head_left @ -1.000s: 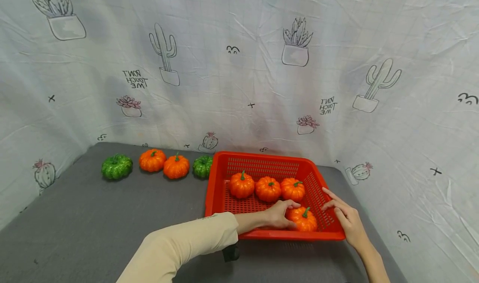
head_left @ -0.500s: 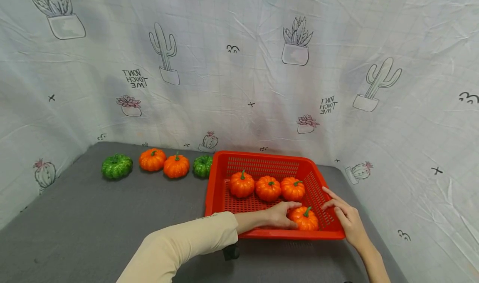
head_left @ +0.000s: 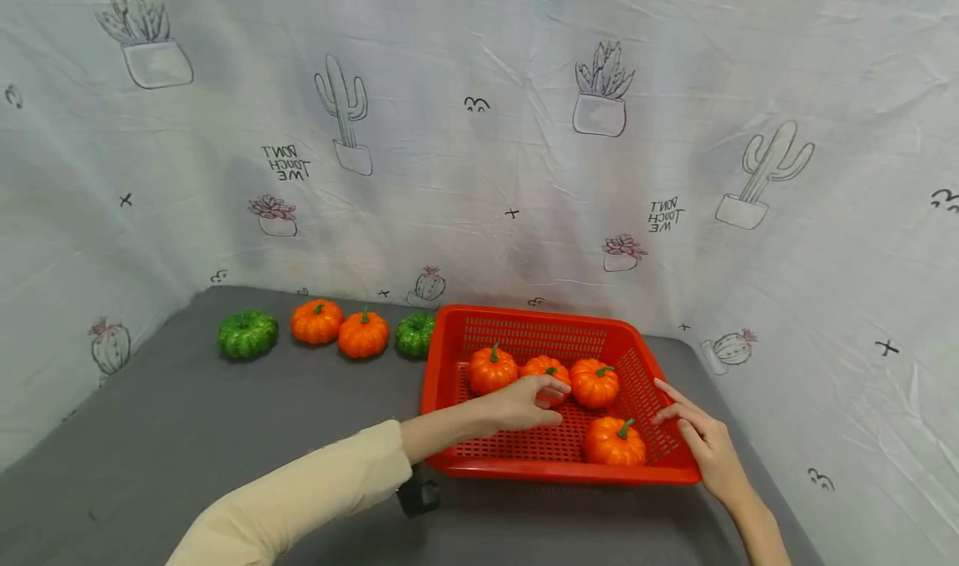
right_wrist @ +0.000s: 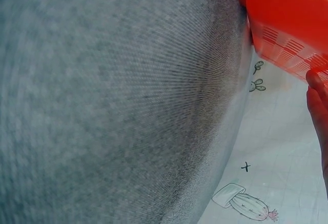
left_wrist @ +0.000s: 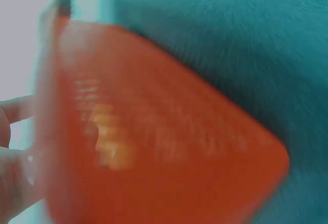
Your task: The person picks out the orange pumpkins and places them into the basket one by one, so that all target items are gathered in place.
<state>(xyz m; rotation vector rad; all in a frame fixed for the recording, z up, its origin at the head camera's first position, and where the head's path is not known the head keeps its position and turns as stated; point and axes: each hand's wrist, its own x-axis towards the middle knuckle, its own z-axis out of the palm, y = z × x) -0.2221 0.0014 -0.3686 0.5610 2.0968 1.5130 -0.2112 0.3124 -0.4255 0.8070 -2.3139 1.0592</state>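
Note:
My left hand (head_left: 524,404) hovers over the middle of the red plastic basket (head_left: 562,471), fingers loosely bent and nothing between them. It partly covers one orange toy pumpkin (head_left: 553,366). Another orange pumpkin (head_left: 614,444) sits in the front right of the basket, with two more, a left pumpkin (head_left: 492,372) and a right pumpkin (head_left: 594,384), in the back row. My right hand (head_left: 708,449) holds the basket's right rim, with fingers on both sides of it. A finger (right_wrist: 318,98) lies against the outer wall in the right wrist view. The left wrist view is blurred.
Left of the basket, along the back of the grey table (head_left: 225,433), stand a green pumpkin (head_left: 248,334), two orange pumpkins (head_left: 340,329) and a second green pumpkin (head_left: 414,335) close to the basket's wall. A white printed cloth (head_left: 419,133) hangs behind.
My left hand has let go of the front right pumpkin and moved left and up from it. The right hand stays at the rim. The head view has shifted slightly.

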